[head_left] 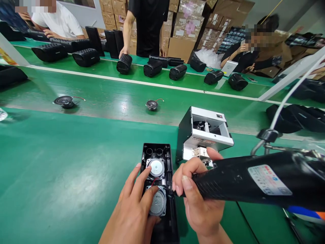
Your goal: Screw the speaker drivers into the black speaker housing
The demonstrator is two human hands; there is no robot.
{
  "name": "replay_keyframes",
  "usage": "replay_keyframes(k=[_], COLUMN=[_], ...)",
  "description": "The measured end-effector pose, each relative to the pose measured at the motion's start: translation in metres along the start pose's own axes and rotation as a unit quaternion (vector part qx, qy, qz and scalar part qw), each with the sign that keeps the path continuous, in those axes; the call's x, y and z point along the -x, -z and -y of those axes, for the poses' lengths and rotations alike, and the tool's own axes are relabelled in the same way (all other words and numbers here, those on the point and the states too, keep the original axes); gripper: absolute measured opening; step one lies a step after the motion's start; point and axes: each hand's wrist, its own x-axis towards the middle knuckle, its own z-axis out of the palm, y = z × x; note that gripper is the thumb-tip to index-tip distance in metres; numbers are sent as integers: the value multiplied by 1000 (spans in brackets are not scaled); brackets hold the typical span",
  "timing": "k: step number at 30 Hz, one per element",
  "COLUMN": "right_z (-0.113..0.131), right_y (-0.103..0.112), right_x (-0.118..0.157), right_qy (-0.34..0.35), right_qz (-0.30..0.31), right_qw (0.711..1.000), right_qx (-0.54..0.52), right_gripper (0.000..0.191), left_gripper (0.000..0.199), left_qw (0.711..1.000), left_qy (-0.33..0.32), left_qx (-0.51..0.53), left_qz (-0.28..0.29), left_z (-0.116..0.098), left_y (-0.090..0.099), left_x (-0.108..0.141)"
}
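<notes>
An elongated black speaker housing (165,234) lies on the green bench in front of me, its inside facing up. Two round speaker drivers sit in it: the upper driver (156,168) has a bright silver back, the lower driver (158,203) a duller grey one. A red wire shows between them. My left hand (133,210) rests over the housing's left side, fingers spread, fingertips on or close to both drivers. My right hand (200,200) is wrapped round a black electric screwdriver (233,176), its front end at the housing's right side. The tip is hidden by my fingers.
A white-and-black screw feeder (210,137) stands just beyond my right hand. Two loose speaker drivers, one left (64,101) and one central (152,105), lie on the green strip ahead. Several black speakers (177,72) line the far side, where co-workers stand or sit.
</notes>
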Motion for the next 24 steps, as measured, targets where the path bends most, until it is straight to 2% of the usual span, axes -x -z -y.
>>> replay_keyframes(k=[6, 10, 18, 24], right_z=[-2, -8, -18, -20], right_y=[0, 7, 13, 14], right_x=[1, 5, 9, 13], right_qy=[2, -9, -23, -21], right_qz=[7, 25, 75, 84], right_qw=[1000, 1000, 995, 991], right_qx=[1, 6, 67, 103], right_gripper=[54, 54, 32, 35], left_gripper=[57, 57, 58, 56], left_qw=[1000, 1000, 998, 996], left_qy=[6, 7, 40, 55], left_qx=[5, 2, 48, 75], left_qz=[-4, -1, -10, -15], left_z=[-3, -6, -3, -5], left_y=[2, 2, -5, -4], left_x=[-1, -2, 1, 1])
